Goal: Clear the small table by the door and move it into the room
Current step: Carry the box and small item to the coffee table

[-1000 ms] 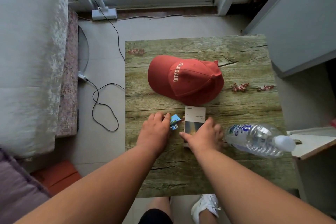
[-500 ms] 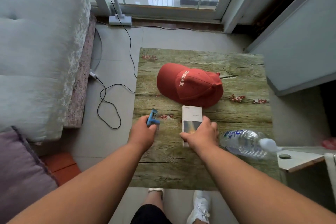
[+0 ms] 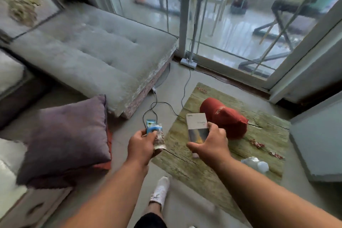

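Observation:
The small table [image 3: 194, 170] with a green wood-print top stands by the glass door. On it lie a red cap [image 3: 224, 116] and, at the right edge, a clear water bottle [image 3: 256, 164]. My right hand [image 3: 211, 147] grips a white book [image 3: 197, 127], lifted off the tabletop. Left of the table, over the floor, my left hand [image 3: 143, 144] holds small blue snack packets [image 3: 155, 133].
A grey sofa mattress [image 3: 96, 61] lies to the left, with a purple cushion [image 3: 68, 139] in front of it. A black cable [image 3: 157, 107] trails on the floor between sofa and table. The glass sliding door [image 3: 231, 24] is behind; a grey cabinet [image 3: 318, 144] stands right.
Both hands have lifted off the table: the left carried the blue packets leftward past the table edge, the right raised the book. The view swung left and up.

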